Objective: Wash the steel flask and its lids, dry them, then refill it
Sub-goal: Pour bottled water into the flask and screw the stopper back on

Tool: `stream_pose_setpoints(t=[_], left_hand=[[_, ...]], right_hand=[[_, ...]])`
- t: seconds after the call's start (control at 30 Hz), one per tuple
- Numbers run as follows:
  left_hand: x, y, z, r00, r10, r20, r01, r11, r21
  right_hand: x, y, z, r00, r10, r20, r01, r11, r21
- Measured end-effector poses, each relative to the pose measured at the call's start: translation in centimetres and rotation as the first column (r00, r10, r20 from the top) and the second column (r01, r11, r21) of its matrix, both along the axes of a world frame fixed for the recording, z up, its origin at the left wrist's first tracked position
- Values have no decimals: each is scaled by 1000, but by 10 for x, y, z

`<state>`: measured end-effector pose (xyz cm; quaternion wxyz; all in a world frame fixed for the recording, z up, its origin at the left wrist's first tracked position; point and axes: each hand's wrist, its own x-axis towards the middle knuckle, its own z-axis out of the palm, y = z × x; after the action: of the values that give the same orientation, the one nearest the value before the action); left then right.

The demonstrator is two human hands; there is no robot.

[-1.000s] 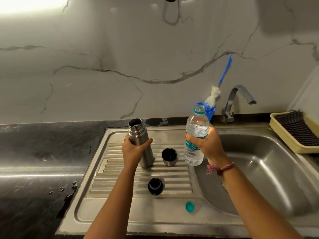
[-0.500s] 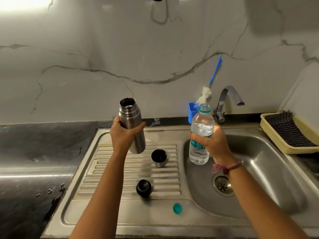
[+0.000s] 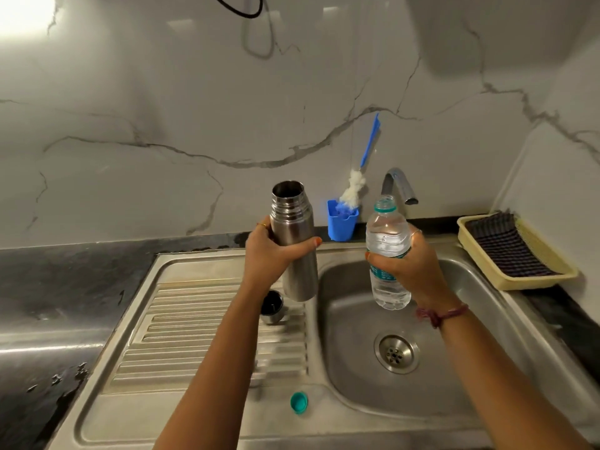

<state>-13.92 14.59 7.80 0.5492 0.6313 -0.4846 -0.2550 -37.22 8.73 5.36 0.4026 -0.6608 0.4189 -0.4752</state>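
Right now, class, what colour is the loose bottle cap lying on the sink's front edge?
Teal green: the bottle cap, seen in the head view.

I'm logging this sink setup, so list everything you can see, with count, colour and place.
flask: 1, steel, open, held above the drainboard edge
bottle: 1, clear, uncapped, held over the basin
cap: 1, teal, front sink rim
cup lid: 1, steel, on the drainboard, partly behind the left arm
brush: 1, blue handle, white head, standing in the holder
holder: 1, blue, by the wall
tap: 1, steel, behind the basin
sink: 1, steel
tray: 1, cream, right counter
cloth: 1, dark checked, in the tray
left hand: holds the flask
right hand: holds the bottle
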Motion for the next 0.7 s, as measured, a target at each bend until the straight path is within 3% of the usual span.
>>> stream_pose_setpoints(t=[0.33,0.57,0.7], left_hand=[[-84,-12,-52,992,-125,-30,127,989,80],[-107,-18,-75,994,-106,3,105,987,120],[-118,-19,-81,994,-105,-21,106,985,133]], right_hand=[[-52,-10,7,982,26,-185,-59,983,-174],[-81,-20,7,948,10,-319,-91,966,-240],[-92,-28,8,882,-38,-469,-116,948,-297]])
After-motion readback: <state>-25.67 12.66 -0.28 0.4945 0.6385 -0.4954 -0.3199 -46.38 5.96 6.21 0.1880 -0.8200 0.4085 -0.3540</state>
